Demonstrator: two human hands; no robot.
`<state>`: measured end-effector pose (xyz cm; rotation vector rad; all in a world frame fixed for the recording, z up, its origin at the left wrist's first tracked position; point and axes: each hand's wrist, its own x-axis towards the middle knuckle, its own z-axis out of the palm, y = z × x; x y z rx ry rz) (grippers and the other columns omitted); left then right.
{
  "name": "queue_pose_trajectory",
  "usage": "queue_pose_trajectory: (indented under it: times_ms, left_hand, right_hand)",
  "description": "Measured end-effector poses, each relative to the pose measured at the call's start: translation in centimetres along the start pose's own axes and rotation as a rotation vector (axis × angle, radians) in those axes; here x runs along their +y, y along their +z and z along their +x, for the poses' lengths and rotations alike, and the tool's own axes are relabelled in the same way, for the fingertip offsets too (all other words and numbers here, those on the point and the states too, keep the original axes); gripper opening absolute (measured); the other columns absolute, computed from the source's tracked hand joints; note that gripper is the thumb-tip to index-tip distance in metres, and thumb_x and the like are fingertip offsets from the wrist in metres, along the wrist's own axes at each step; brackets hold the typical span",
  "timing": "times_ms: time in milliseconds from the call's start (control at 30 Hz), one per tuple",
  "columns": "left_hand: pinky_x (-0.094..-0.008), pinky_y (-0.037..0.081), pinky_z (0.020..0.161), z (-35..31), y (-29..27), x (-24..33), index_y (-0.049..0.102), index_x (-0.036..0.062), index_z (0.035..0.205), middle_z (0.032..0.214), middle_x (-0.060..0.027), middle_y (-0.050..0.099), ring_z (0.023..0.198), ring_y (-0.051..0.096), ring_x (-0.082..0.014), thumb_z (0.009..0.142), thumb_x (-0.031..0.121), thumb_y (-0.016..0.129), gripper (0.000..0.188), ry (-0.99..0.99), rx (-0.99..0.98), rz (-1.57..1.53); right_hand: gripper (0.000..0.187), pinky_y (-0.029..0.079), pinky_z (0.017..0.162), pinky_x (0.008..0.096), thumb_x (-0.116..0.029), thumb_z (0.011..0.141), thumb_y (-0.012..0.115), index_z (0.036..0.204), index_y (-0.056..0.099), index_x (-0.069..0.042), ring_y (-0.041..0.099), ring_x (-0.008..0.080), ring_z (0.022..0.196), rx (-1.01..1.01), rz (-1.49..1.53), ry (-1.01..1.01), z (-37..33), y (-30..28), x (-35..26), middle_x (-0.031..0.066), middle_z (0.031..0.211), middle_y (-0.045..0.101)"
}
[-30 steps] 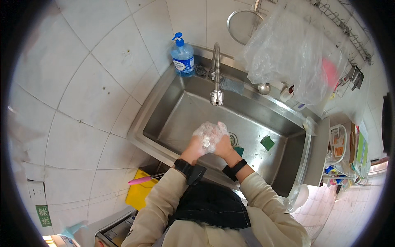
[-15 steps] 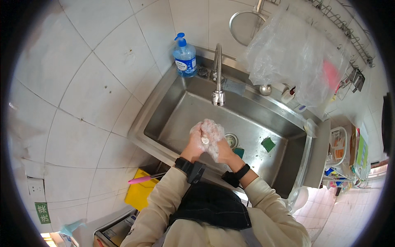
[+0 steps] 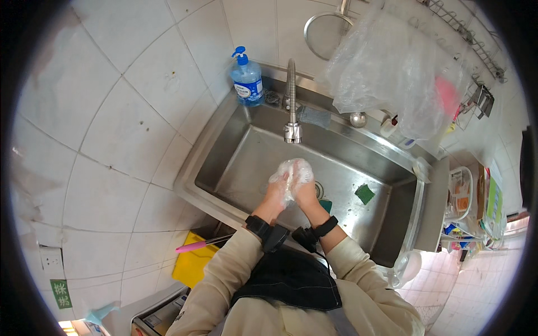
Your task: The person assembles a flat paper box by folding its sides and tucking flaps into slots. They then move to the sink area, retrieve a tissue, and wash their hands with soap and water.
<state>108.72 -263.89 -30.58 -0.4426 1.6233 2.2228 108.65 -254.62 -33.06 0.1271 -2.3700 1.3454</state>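
My left hand (image 3: 276, 193) and my right hand (image 3: 306, 192) are pressed together over the sink. Thick white soap lather (image 3: 294, 169) covers both from the fingers toward the wrists. The fingers look closed and folded against each other; the lather hides whether anything lies between them. Beneath them is the steel sink (image 3: 235, 162), its drain (image 3: 319, 190) partly behind my right hand. The faucet (image 3: 292, 131) hangs just beyond my hands, and no water shows running from it.
A blue pump bottle (image 3: 246, 84) stands at the sink's back left corner. One green scouring pad (image 3: 364, 194) lies in the basin, another (image 3: 325, 205) by my right wrist. Clear plastic bags (image 3: 386, 78) hang at the back right. A pink-handled tool (image 3: 191, 246) lies near a yellow object (image 3: 193, 269).
My hands have turned and come closer together, palms meeting, with the wrists nearer each other. A small whitish spot seen between them before is out of sight. The view has shifted slightly.
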Motion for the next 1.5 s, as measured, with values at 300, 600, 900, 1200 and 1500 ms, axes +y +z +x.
queue_pose_trajectory:
  times_ms: [300,600,900,1200,1500]
  left_hand:
    - [-0.0314,0.052,0.071,0.5,0.2,1.1,0.059,0.0098,0.098,0.087,-0.0048,0.062,0.076,0.061,-0.0167,0.096,0.034,0.054,0.025,-0.282,-0.129,-0.502]
    - [-0.0250,0.042,0.055,5.1,0.6,0.2,0.055,0.0089,0.090,0.076,0.0023,0.054,0.062,0.051,-0.0090,0.094,0.027,0.057,0.018,-0.040,-0.214,0.076]
    - [-0.0290,0.042,0.048,7.9,1.2,-0.1,0.049,0.0063,0.077,0.061,-0.0043,0.054,0.052,0.052,-0.0124,0.093,0.025,0.051,0.024,0.239,-0.151,0.754]
    - [-0.0352,0.049,0.055,8.4,2.5,1.0,0.049,0.0067,0.083,0.069,-0.0097,0.057,0.060,0.060,-0.0206,0.091,0.023,0.047,0.017,0.253,-0.154,0.939]
    - [-0.0412,0.050,0.079,6.8,1.9,2.2,0.052,0.0105,0.123,0.101,-0.0170,0.062,0.092,0.062,-0.0329,0.088,0.028,0.056,0.039,0.235,-0.095,1.064]
  right_hand:
    - [0.045,0.036,0.100,0.0433,-0.020,0.090,0.052,0.128,0.043,0.003,0.046,0.0372,0.118,-0.292,-0.108,-0.268,-0.8,-4.2,-2.4,0.0217,0.129,0.046]
    - [0.033,0.044,0.093,0.0386,-0.011,0.087,0.056,0.120,0.054,-0.003,0.058,0.0281,0.102,-0.390,0.292,-0.110,14.6,-6.2,8.6,0.0104,0.110,0.062]
    - [0.013,0.045,0.079,0.0432,-0.009,0.083,0.052,0.093,0.054,-0.002,0.054,0.0382,0.088,-0.823,-0.042,-0.395,25.7,0.2,9.3,0.0200,0.098,0.055]
    - [0.012,0.045,0.080,0.0442,-0.013,0.085,0.052,0.091,0.056,-0.003,0.053,0.0398,0.090,-0.820,-0.146,-0.514,24.8,-0.8,9.1,0.0203,0.095,0.056]
    - [0.025,0.043,0.090,0.0427,-0.023,0.087,0.054,0.104,0.053,-0.006,0.056,0.0377,0.102,-0.432,-0.133,-0.490,21.8,-0.7,11.0,0.0214,0.109,0.058]
